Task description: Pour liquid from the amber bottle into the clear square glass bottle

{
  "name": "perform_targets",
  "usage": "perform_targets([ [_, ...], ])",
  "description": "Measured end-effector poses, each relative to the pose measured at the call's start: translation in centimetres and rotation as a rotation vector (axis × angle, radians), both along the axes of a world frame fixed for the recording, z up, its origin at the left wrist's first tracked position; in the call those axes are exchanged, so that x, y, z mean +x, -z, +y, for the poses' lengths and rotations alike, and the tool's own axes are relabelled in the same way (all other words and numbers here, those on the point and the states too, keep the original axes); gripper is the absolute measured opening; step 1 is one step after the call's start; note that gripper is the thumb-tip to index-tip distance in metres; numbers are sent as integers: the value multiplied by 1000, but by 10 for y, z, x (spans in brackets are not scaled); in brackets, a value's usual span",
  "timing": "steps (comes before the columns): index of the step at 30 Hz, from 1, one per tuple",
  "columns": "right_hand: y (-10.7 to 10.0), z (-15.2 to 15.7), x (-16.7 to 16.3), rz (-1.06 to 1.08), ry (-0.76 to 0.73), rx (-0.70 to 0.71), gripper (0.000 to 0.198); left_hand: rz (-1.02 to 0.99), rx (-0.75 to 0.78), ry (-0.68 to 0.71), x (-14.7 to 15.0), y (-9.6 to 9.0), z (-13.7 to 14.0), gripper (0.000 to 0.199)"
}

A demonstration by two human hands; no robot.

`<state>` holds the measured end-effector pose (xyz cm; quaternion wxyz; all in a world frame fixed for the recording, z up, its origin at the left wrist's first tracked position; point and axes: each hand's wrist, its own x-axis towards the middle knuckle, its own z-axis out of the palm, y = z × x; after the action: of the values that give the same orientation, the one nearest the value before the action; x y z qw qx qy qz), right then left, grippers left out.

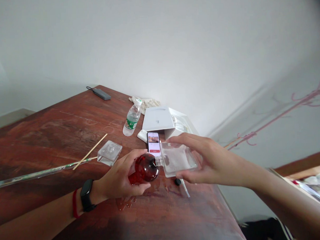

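Note:
My left hand [125,173] is wrapped round a dark red, rounded bottle [147,168], tilted to the right. In my right hand [200,157] is a clear square glass bottle [177,158], lying sideways with its neck toward the red one. The two mouths meet or nearly meet; I cannot tell whether they touch. Below them on the table lies a dropper [184,187] with a black cap. Drops of liquid [126,202] wet the wood under my left hand. A second clear square glass piece [110,152] rests left of the red bottle.
On the wooden table [52,127] are a water bottle [133,118], a lit phone [153,143], a white box [158,118], a grey adapter [101,93], a wooden stick [90,151] and a long wrapped packet [43,173]. A pink rack [275,120] stands at right.

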<state>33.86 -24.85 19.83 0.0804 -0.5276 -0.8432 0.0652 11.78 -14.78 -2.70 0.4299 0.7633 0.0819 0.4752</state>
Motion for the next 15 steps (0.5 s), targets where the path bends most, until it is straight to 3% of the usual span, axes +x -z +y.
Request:
perform_targets([
  [15, -9, 4, -3, -28, -29, 19, 68, -23, 22, -31, 0, 0, -1, 89],
])
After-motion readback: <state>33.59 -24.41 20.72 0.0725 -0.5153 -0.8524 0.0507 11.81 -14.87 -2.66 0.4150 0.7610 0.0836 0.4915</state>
